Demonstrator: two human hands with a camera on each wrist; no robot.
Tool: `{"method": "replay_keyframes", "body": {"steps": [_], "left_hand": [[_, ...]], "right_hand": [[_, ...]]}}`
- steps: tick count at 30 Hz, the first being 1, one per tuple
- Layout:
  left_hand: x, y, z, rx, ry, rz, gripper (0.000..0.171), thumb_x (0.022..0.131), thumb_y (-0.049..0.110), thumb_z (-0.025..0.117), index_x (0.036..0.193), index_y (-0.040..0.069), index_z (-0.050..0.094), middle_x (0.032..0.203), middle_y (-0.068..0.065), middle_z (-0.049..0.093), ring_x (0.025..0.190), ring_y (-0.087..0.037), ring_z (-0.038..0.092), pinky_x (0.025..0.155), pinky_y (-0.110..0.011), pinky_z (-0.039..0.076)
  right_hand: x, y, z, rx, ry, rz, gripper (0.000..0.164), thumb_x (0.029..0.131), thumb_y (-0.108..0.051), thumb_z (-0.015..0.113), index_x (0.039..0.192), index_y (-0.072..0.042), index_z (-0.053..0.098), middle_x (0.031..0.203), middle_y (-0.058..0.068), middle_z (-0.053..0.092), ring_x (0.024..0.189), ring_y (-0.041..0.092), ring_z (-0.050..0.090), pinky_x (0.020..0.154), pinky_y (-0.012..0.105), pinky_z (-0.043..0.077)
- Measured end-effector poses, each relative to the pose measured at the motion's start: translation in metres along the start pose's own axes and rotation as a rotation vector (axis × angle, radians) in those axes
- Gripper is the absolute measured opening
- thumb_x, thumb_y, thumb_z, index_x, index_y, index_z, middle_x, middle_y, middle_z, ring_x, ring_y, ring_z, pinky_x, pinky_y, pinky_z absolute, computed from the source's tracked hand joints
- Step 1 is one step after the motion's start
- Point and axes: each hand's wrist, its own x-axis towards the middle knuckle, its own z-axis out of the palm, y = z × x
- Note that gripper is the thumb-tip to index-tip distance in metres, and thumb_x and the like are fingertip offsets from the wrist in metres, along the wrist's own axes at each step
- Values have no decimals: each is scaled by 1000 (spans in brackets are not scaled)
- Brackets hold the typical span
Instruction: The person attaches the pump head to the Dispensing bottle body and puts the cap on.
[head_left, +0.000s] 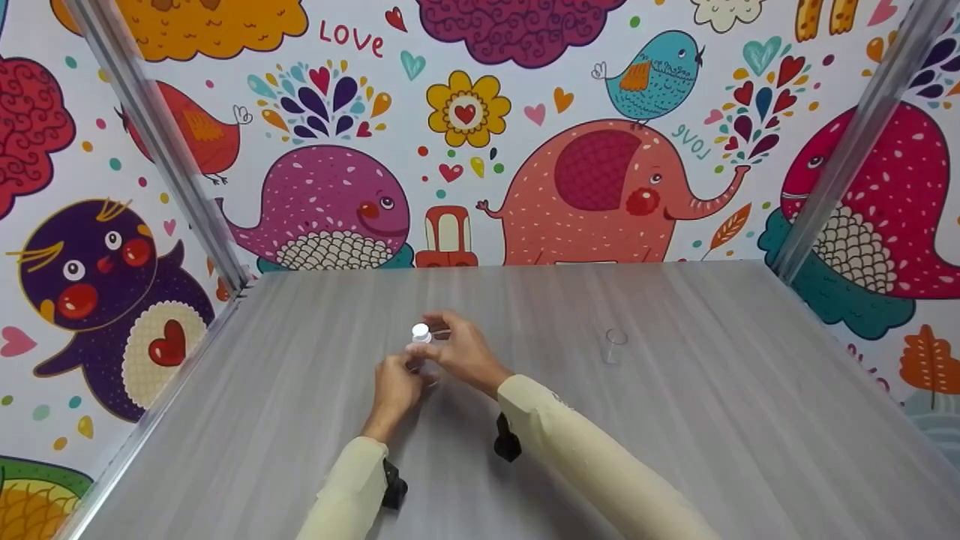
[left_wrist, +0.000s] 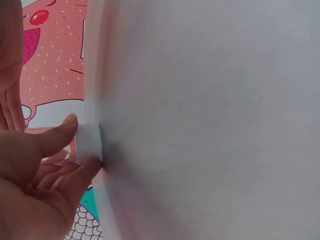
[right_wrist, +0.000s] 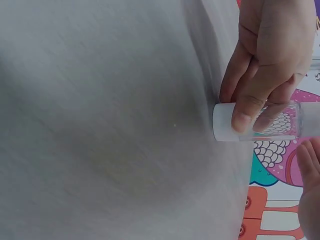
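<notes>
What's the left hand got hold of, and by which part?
The left hand holds the clear bottle by its white lower end, pinched between thumb and fingers.

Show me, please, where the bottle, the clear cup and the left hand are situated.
Bottle point(right_wrist: 291, 125): right wrist view, on its clear wall between the white ends.
Clear cup point(head_left: 613, 350): head view, on its side, below the rim.
Left hand point(head_left: 397, 385): head view, on its middle.

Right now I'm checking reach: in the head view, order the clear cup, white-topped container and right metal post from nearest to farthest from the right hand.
1. White-topped container: at the right hand's fingers.
2. Clear cup: off to the right.
3. Right metal post: farther right still.
</notes>
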Motion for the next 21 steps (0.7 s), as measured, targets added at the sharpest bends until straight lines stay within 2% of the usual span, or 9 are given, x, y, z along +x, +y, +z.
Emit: {"method": "replay_keyframes", "body": {"steps": [6, 11, 16, 21], "left_hand": [[-1, -1, 0, 21, -5, 3, 29, 72, -1, 83, 100, -5, 76, 98, -26, 75, 96, -40, 73, 83, -50, 57], [1, -1, 1, 50, 15, 29, 22, 69, -4, 82, 90, -5, 76, 91, -24, 76, 85, -36, 73, 78, -50, 57], [2, -2, 1, 81, 30, 58, 18, 68, -3, 80, 85, -4, 76, 83, -19, 77, 73, -27, 68, 72, -47, 56], [2, -2, 1, 67, 22, 57, 14, 69, -4, 78, 84, -4, 77, 82, -18, 77, 68, -21, 63, 68, -42, 55]], "right_hand": [[-1, -7, -2, -59, -13, -32, 66, 89, -36, 75, 144, -14, 48, 144, 11, 55, 131, 27, 55, 108, 42, 47], [-1, -10, -2, -131, -49, -116, 60, 92, -20, 69, 147, -16, 46, 151, 7, 47, 136, 27, 49, 111, 45, 44], [-1, -9, 0, -111, -76, -157, 54, 89, 0, 65, 140, -15, 54, 146, 7, 53, 130, 25, 54, 109, 46, 45], [-2, -7, 0, -144, -75, -175, 49, 91, 4, 63, 136, -11, 57, 138, 8, 59, 125, 23, 59, 106, 38, 49]]}}
